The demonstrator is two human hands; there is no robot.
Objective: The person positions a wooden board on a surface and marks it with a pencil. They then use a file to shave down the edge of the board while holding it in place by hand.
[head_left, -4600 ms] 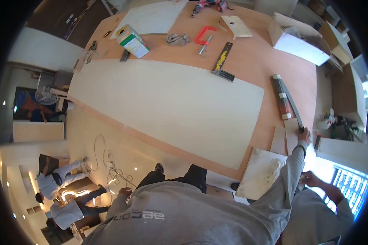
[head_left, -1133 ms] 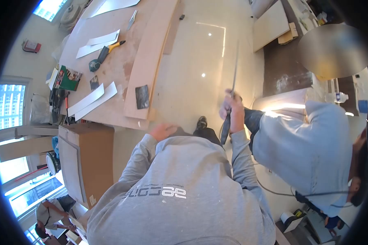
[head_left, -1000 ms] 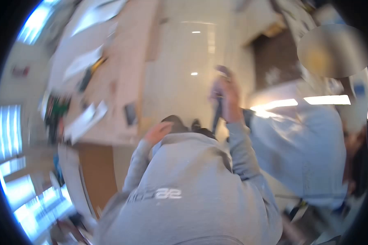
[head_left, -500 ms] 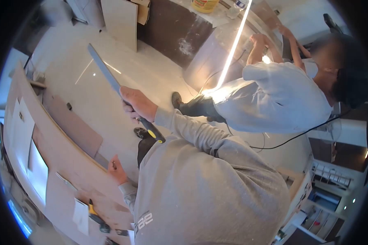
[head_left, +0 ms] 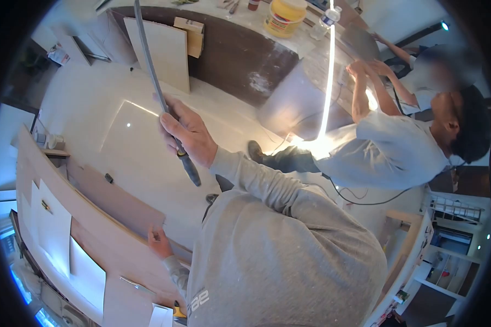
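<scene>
My right hand (head_left: pixel 190 131) is wrapped round a long flat file (head_left: pixel 149 60). The blade points up and away from me, and its black handle with a yellow mark sticks out below the palm. My left hand (head_left: pixel 159 243), fingers curled, is at the edge of a large curved wooden panel (head_left: pixel 106 231); a dark spot between its fingers is too small to name. On that panel lie white sheets (head_left: pixel 87 272), a thin light tool (head_left: pixel 136 284) and part of a yellow-and-black tool (head_left: pixel 178 312).
A co-worker in a light shirt (head_left: pixel 393 144) bends over a curved piece beside a glowing light strip (head_left: pixel 328 82). A yellow bucket (head_left: pixel 285 17) and a clear bottle (head_left: pixel 324 24) stand on the far counter. Boards (head_left: pixel 158 52) lean against it. A black cable (head_left: pixel 365 203) hangs nearby.
The file has swung more upright and is turned edge-on. My view has shifted, so the panel's tools sit lower in view and more of the far counter shows. My left hand stays at the panel edge.
</scene>
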